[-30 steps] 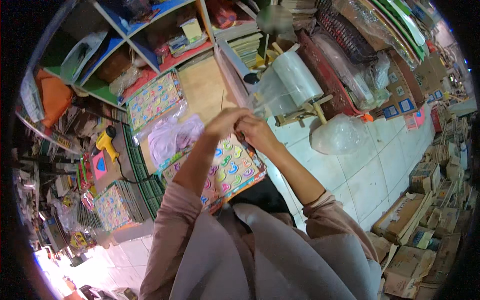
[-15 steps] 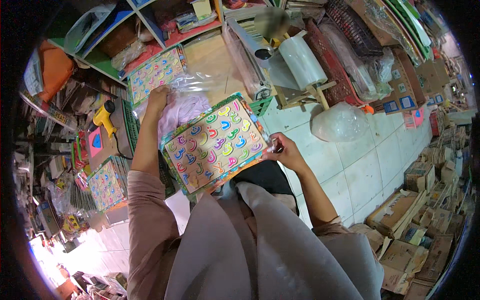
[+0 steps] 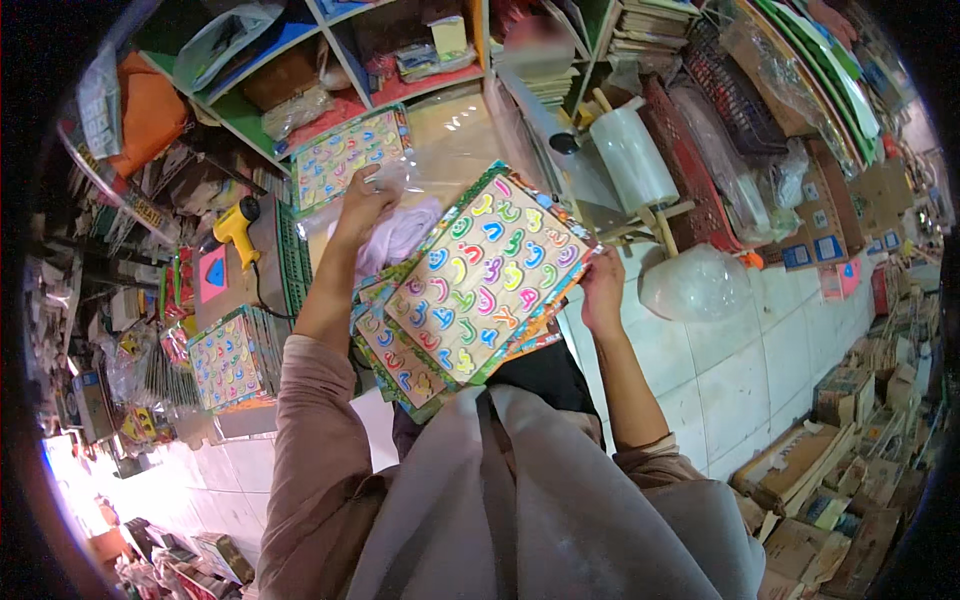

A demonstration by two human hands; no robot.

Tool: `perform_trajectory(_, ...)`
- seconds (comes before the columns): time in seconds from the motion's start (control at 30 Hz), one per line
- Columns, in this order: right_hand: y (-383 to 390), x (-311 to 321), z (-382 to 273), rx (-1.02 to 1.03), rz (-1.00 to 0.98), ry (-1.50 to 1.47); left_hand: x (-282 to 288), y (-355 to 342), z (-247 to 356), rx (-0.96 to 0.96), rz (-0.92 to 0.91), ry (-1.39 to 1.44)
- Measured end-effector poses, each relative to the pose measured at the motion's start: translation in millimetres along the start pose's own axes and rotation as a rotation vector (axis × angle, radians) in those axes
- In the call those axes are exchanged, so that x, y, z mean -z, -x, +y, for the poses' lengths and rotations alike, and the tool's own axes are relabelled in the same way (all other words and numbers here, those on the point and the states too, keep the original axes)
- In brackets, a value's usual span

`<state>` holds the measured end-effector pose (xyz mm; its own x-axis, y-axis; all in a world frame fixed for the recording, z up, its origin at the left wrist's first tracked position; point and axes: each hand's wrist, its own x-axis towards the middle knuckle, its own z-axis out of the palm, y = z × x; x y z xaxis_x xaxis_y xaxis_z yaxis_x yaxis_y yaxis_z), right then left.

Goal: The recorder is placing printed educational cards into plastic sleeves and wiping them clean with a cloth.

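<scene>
White tiled floor (image 3: 730,365), multicoloured cubbyhole shelves (image 3: 343,58), bright light (image 3: 72,475) lower left

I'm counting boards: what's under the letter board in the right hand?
Under the letter board, at least one similar board pokes out at lower left; the rest is covered, hiding how many lie there.

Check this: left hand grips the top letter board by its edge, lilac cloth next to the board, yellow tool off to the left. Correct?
Wrong hand: the head view shows the right hand gripping the top letter board by its edge. The lilac cloth is next to the board, and the yellow tool is off to the left.
</scene>
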<state>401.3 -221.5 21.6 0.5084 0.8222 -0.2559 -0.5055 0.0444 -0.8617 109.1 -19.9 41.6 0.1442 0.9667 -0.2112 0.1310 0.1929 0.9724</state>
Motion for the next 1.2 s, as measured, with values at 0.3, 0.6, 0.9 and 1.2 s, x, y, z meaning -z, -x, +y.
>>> perform_trajectory(0.3, -14.8, -23.3, -6.7, -0.218, -0.162, 0.065, -10.6, -11.9, 20.2, -0.192, 0.245, -0.537)
perform_trajectory(0.6, -80.1, -19.5, 12.9, -0.371, -0.005, -0.103, 5.4, 1.0, 14.6, -0.352, 0.197, -0.423)
perform_trajectory(0.9, -110.7, 23.9, 4.9, -0.221, 0.181, -0.095, 13.5, -20.8, -15.6, -0.329, 0.215, -0.564)
perform_trajectory(1.2, -132.6, -24.7, 45.1, -0.172, 0.187, -0.232, 23.0, -26.2, -22.7, 0.102, 0.035, 0.176)
